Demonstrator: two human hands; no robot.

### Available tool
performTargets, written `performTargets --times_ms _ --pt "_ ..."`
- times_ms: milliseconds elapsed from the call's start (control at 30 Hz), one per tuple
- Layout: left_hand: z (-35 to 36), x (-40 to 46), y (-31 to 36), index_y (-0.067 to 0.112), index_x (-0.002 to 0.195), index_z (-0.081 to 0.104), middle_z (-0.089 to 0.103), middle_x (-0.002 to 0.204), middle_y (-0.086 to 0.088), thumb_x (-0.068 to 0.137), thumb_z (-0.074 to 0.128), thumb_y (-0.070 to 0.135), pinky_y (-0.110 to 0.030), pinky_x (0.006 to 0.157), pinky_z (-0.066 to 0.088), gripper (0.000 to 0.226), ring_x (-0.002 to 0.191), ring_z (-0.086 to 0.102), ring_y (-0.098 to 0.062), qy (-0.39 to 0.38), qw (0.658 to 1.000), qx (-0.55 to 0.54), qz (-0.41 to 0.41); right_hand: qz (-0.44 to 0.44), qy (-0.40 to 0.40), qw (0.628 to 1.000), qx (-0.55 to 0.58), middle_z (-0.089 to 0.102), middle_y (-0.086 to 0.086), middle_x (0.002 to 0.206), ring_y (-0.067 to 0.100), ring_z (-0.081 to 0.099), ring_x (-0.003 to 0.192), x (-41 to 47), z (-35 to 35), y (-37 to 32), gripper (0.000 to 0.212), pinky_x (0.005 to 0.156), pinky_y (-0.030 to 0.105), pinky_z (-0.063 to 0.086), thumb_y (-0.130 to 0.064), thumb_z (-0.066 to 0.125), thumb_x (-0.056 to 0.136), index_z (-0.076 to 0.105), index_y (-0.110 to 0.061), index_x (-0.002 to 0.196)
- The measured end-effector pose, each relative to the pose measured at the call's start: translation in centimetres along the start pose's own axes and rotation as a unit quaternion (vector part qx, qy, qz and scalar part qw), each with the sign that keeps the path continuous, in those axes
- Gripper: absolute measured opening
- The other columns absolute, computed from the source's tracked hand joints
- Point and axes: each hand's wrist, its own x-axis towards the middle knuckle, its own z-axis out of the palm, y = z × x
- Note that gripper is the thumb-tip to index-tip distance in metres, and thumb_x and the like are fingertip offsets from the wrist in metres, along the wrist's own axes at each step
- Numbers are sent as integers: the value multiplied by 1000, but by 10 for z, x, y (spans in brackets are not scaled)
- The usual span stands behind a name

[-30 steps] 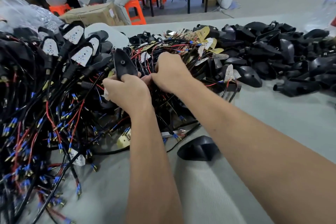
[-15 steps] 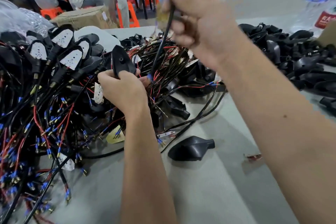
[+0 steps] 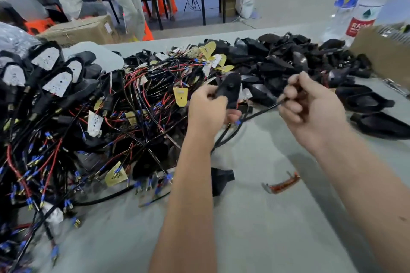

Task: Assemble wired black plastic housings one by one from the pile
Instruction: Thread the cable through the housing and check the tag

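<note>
My left hand (image 3: 208,108) grips a black plastic housing (image 3: 230,88) held upright above the table's middle. To its right my right hand (image 3: 310,108) pinches a black cable (image 3: 259,114) that runs down-left toward the housing, with a blue-tipped wire end beside my left thumb. A big tangled pile of wired parts (image 3: 99,117) with red, black and blue-tipped wires covers the left half of the grey table (image 3: 255,228). Empty black housings (image 3: 299,66) are heaped at the back right. One loose housing (image 3: 221,180) lies behind my left forearm.
A small red-and-grey clip (image 3: 281,184) lies on the table in front of my right arm. Two water bottles (image 3: 355,4) and a cardboard flap (image 3: 386,55) stand at the far right. Beyond the table are a cardboard box (image 3: 82,31), several people and another table.
My right hand has come down from high up to level with my left hand, still pinching the cable. The view has swung right, and my left hand with the housing has shifted right.
</note>
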Motion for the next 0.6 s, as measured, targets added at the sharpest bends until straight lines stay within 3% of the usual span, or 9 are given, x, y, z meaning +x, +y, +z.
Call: performTargets --times_ms 167,267,333,467,600 --pt "24 -9 -15 -2 114 62 66 115 -23 102 48 -1 -24 56 58 18 64 73 -24 -69 995 -16 -69 -23 14 999 23 63 10 84 12 45 57 -11 -37 -1 41 48 19 40 -32 45 108 64 -9 80" --pt "29 -11 -19 -2 120 62 67 106 -13 106 45 5 -35 70 59 23 61 73 -21 -84 993 28 -72 -26 -19 999 14 67 9 90 12 55 67 -10 -49 4 25 59 19 51 -27 54 103 64 -10 88" --pt "30 -14 -20 -4 117 62 68 94 -14 107 43 6 -41 70 48 24 56 70 -19 -84 993 64 -53 -43 -44 997 -39 72 9 94 13 63 73 -11 -52 11 5 63 19 54 -15 64 93 67 -10 94" --pt "32 -20 -20 -3 113 64 70 84 -15 107 44 8 -37 63 40 24 56 66 -20 -107 988 105 -32 -64 -73 988 -118 76 10 94 17 72 80 -15 -50 19 13 67 21 57 -4 67 85 68 -8 97" --pt "28 -19 -19 -9 116 61 68 99 -24 109 43 14 -41 69 48 30 58 68 -21 -107 991 66 -50 -114 -7 987 -113 74 9 90 17 70 78 -13 -51 18 18 67 22 57 8 57 97 66 -7 98"
